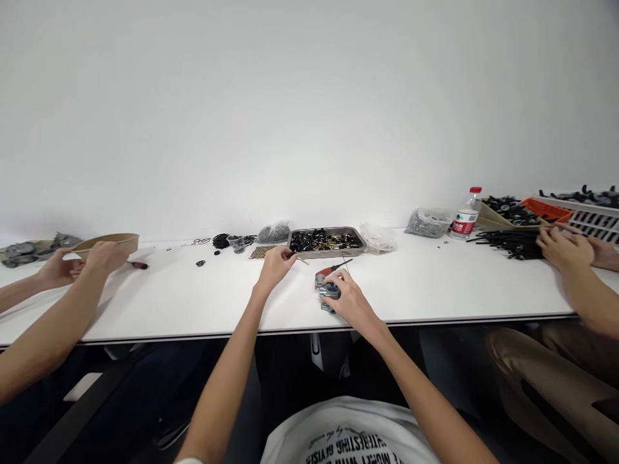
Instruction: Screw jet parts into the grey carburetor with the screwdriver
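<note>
My left hand (275, 267) is closed in a pinch at the front left corner of a metal tray (325, 256). Between its fingertips is a small part with a black end and a thin brass-coloured pin (303, 261). My right hand (352, 298) has its fingers wrapped round a grey metal fitting (329, 290) with rounded openings, held at the table top. Just behind that fitting lies a screwdriver with a red handle (326, 272), its dark shaft pointing right. Many black and brass-coloured small parts fill the tray.
Small brass pieces (262, 252), a bag of dark bits (273, 232) and a small cup (236, 243) stand left of the tray. Rightward are clear bags, a bottle (466, 218) and black strips (512, 245). Co-workers' hands work at both sides, one pair with a tan bowl (126, 242).
</note>
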Demonstrator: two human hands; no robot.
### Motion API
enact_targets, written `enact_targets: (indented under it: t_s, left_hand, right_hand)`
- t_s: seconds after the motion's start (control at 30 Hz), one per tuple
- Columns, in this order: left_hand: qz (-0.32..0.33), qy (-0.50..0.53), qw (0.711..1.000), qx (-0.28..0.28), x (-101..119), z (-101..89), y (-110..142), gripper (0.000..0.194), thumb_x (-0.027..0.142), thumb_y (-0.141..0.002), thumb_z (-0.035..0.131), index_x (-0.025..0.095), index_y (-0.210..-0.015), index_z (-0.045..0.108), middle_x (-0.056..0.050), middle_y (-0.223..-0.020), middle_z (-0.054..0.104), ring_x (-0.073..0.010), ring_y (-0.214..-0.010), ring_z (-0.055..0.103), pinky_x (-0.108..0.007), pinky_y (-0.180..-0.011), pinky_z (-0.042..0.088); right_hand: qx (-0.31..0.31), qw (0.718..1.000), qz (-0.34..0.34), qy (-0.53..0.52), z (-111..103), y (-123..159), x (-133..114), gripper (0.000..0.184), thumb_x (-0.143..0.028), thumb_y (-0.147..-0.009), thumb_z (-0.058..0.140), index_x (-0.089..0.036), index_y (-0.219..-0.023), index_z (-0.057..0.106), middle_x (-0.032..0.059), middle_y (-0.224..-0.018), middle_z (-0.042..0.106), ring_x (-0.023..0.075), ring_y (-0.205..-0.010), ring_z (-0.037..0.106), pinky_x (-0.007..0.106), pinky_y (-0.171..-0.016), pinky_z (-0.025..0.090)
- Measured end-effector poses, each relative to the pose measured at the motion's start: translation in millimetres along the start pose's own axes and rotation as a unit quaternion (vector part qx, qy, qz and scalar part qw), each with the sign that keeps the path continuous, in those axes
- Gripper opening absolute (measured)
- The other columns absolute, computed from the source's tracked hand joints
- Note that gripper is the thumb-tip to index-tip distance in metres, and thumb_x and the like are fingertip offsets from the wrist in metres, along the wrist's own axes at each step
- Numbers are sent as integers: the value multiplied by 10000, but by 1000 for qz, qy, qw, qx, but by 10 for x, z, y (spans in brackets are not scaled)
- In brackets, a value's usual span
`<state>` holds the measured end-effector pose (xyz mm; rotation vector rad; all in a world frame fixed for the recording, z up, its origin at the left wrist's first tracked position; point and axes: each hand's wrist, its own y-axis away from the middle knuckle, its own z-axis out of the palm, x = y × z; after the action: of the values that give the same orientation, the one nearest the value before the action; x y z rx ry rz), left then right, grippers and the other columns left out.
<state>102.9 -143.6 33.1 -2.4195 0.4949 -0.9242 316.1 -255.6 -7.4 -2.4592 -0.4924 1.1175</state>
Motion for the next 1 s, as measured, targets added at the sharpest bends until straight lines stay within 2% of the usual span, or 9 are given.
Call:
enact_targets:
  t_s: [0.07,0.13,0.2,0.3,0.4,0.5,0.6,0.73,1.0]
  left_hand:
    - [-25,25,998,59,91,-45,263,292,435,-854,569,159,-841,661,-84,-823,703,-167,-720,599,-290,-688,467]
    - [-72,93,988,103,191,-7,534,285,452,-821,603,172,-768,631,-41,-702,662,-140,-622,567,-263,-624,450]
    - [-119,154,974,114,283,90,762,269,441,-763,657,182,-710,609,2,-593,591,-119,-546,516,-248,-575,424]
    - [-154,186,963,118,382,258,979,258,428,-726,680,185,-683,601,22,-560,542,-103,-521,461,-241,-556,407]
    - [-175,205,955,122,433,369,1075,255,430,-725,679,188,-695,608,23,-565,538,-101,-520,447,-240,-545,405]
    - [-185,213,951,122,454,410,1111,253,429,-728,679,186,-707,612,27,-570,533,-97,-516,440,-241,-553,414]
    - [-182,215,952,116,462,418,1117,253,430,-732,676,186,-715,612,28,-569,529,-98,-515,439,-241,-553,415]
    - [-171,207,957,106,461,424,1107,241,420,-731,677,187,-718,617,26,-567,536,-104,-529,449,-243,-565,413]
    - [-171,195,959,115,464,373,1096,253,432,-746,676,186,-734,619,35,-550,530,-105,-533,456,-253,-606,416]
  right_hand:
    - [2,1000,9,-4,1,34,9,307,-335,-839,679,-243,-1122,603,62,-1179,485,215,-1053,577,395,-948,514]
    - [18,1000,23,1,1,77,48,507,-420,-791,731,-268,-1242,557,77,-1240,454,261,-1172,506,447,-1026,472]
    - [32,999,31,-10,-5,121,122,687,-460,-740,773,-285,-1339,486,87,-1324,421,291,-1278,414,494,-1107,400]
    - [41,996,34,-76,-39,170,268,789,-474,-746,767,-277,-1413,395,91,-1471,342,287,-1397,307,497,-1188,308]
    - [2,984,60,-165,-99,182,380,832,-466,-769,753,-282,-1467,338,86,-1538,306,267,-1401,356,473,-1181,336]
    - [-56,962,71,-258,-146,165,415,740,-431,-813,720,-275,-1457,391,86,-1494,414,239,-1270,521,430,-1083,456]
    - [-48,951,64,-300,-154,149,404,591,-401,-842,680,-224,-1378,504,98,-1401,528,230,-1188,584,413,-1010,511]
    - [-22,960,54,-273,-130,157,391,467,-380,-857,653,-216,-1291,593,86,-1364,564,211,-1157,594,365,-953,531]
    - [-5,969,44,-245,-114,182,421,416,-383,-861,665,-228,-1246,627,69,-1335,565,189,-1131,597,312,-901,512]
